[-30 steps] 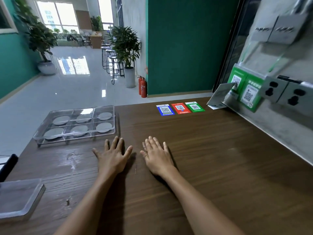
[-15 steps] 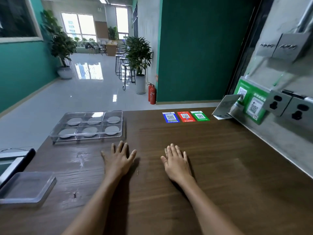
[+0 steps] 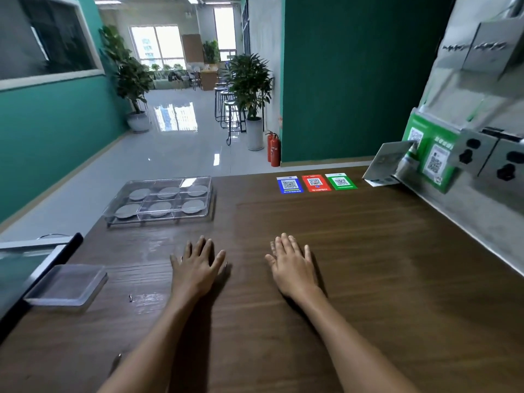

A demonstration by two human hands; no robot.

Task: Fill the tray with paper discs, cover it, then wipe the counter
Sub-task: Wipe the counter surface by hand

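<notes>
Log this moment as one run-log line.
left hand: flat on counter | right hand: flat | tray: six discs, uncovered | lid: apart, near-left

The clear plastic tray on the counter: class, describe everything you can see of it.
The clear plastic tray is a shallow rectangle divided into six compartments, two rows of three. Each holds one grey paper disc lying flat. It sits uncovered at the far left edge of the brown wooden counter, slightly raised on small feet. Nothing else touches it.

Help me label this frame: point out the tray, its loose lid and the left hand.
tray (image 3: 209, 197), head view, right wall.
lid (image 3: 66, 285), head view, top face.
left hand (image 3: 195, 268), head view, back of hand.
</notes>
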